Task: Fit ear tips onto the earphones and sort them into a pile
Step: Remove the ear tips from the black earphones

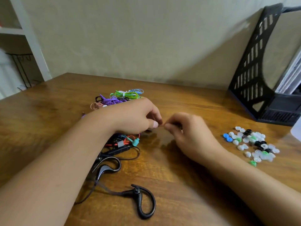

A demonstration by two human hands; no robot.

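My left hand [135, 116] and my right hand [190, 132] meet fingertip to fingertip above the middle of the wooden table [179, 185], both pinched on something small and hidden; what it is I cannot tell. A tangle of coloured earphones [120, 98] lies behind my left hand, and more cables with a teal plug [136, 141] lie under it. Black ear-hook earphones [143, 201] rest near the front edge. Loose ear tips [254, 142], white, black, green and blue, are scattered to the right of my right hand.
A black slotted file holder [259, 70] with papers stands at the back right against the wall. A white shelf unit [24, 38] is beyond the table's left corner. A pale object [297, 129] pokes in at the right edge.
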